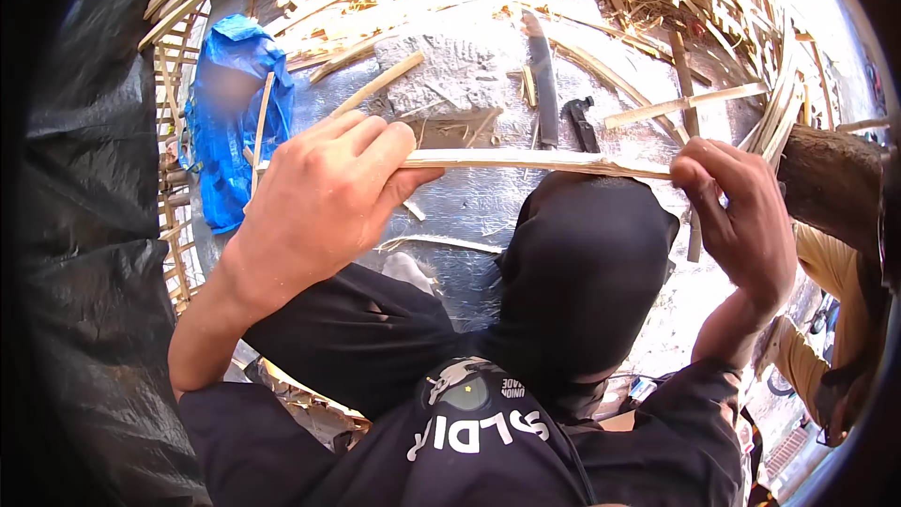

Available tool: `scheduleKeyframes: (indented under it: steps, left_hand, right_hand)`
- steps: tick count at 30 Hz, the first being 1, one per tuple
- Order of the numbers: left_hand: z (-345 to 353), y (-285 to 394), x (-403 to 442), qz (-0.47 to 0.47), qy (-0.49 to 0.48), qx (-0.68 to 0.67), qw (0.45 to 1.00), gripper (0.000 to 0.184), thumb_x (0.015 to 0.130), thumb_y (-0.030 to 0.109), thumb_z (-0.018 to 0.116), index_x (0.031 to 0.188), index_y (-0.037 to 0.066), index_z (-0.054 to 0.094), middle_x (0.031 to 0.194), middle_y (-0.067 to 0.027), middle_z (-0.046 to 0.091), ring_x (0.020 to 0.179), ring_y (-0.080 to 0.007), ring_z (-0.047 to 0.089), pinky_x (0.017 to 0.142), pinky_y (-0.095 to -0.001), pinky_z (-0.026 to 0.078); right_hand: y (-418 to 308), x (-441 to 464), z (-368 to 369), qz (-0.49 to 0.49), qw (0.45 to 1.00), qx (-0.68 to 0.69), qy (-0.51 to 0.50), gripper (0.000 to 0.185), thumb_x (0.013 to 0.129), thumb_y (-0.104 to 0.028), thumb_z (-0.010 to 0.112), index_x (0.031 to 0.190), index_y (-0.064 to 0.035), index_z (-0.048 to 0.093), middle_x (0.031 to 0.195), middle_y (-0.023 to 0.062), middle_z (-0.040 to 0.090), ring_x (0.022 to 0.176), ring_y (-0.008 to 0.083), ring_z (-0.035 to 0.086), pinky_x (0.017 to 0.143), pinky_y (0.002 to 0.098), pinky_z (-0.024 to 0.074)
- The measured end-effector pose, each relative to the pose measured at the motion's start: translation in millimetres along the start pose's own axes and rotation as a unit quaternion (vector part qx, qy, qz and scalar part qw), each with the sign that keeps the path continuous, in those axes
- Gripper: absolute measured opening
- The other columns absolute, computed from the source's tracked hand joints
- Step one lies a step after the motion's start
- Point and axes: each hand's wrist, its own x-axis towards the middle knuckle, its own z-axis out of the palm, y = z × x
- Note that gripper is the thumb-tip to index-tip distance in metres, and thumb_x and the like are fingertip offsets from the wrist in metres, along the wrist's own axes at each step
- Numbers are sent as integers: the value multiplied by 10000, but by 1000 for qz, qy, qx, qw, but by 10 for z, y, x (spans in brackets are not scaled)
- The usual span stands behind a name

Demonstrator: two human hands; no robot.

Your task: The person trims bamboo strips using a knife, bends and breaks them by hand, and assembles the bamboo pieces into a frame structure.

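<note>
The black sheet (89,225) made the edge at the left and the log (831,178) stood near the right hand (741,207), while some open room remained on the shiny floor sheet (465,272) below the pale strip (535,161). The left hand (324,192) was closed around this strip, and the right hand pinched its other end narrowly, above the knee (591,253) (the hammer (582,124) lay just beyond the strip).
</note>
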Motion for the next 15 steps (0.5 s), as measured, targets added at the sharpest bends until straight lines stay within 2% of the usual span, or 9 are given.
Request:
scheduleKeyframes:
  steps: [2, 3, 4, 6, 10, 11, 12, 14, 15]
  left_hand:
    - [9, 18, -18, -5, -23, -20, 1000, 181, 888, 145, 660, 849, 22, 532, 769, -138, 545, 744, -352, 570, 647, -449, 445]
    - [3, 38, -4, -3, -24, -19, 1000, 181, 888, 145, 660, 849, 22, 532, 769, -138, 545, 744, -352, 570, 647, -449, 445]
    - [-2, 76, 14, 4, -7, 3, 1000, 180, 891, 145, 654, 856, 22, 527, 775, -143, 540, 751, -356, 566, 643, -447, 443]
    - [-21, 117, 5, 7, 10, 29, 999, 179, 895, 145, 648, 863, 22, 521, 781, -147, 535, 758, -359, 562, 639, -444, 441]
    - [-64, 140, -66, -30, -27, -8, 999, 182, 895, 134, 645, 859, 19, 508, 734, -158, 545, 702, -372, 581, 582, -448, 426]
    - [-77, 141, -76, -53, -41, -7, 998, 183, 893, 131, 646, 858, 18, 507, 712, -159, 547, 674, -375, 587, 559, -450, 421]
    - [-68, 151, -81, -53, -42, -6, 998, 183, 893, 131, 646, 858, 18, 507, 712, -159, 547, 674, -375, 587, 559, -450, 421]
    - [-41, 162, -100, -48, -37, -14, 998, 195, 884, 137, 660, 855, 22, 505, 676, -155, 550, 621, -378, 588, 525, -454, 410]
    - [-33, 180, -116, -47, -40, -12, 998, 195, 884, 137, 660, 855, 22, 505, 676, -155, 550, 621, -378, 588, 525, -454, 410]
  right_hand:
    - [-48, 94, -101, 62, 991, -61, -99, 447, 974, -350, 577, 727, 20, 617, 581, 182, 486, 500, 334, 461, 524, 410, 356]
    - [34, 110, 39, -31, 998, -53, 14, 519, 983, -363, 555, 635, 21, 583, 477, 165, 358, 422, 319, 383, 487, 411, 326]
    - [66, 122, -8, -30, 998, -51, 14, 519, 983, -363, 555, 635, 21, 583, 477, 165, 358, 422, 319, 383, 487, 411, 326]
    - [50, 178, -136, 17, 992, -13, -121, 555, 996, -382, 516, 634, 34, 575, 472, 161, 353, 425, 309, 383, 492, 408, 333]
    - [100, 65, 26, 60, 996, -28, -63, 650, 1022, -460, 437, 610, 33, 538, 453, 147, 311, 410, 321, 352, 493, 436, 312]
    - [27, 60, 5, 74, 994, -33, -77, 665, 1024, -497, 417, 621, 18, 538, 494, 164, 361, 496, 330, 408, 548, 438, 340]
    - [34, 42, 19, 73, 994, -32, -76, 665, 1024, -497, 417, 621, 18, 538, 494, 164, 361, 496, 330, 408, 548, 438, 340]
    - [47, 0, 77, 83, 992, -85, -41, 657, 1020, -519, 413, 652, 3, 565, 567, 184, 436, 630, 337, 456, 642, 431, 376]
    - [39, -15, 85, 83, 992, -82, -40, 657, 1020, -519, 413, 652, 3, 565, 567, 184, 436, 630, 337, 456, 642, 431, 376]
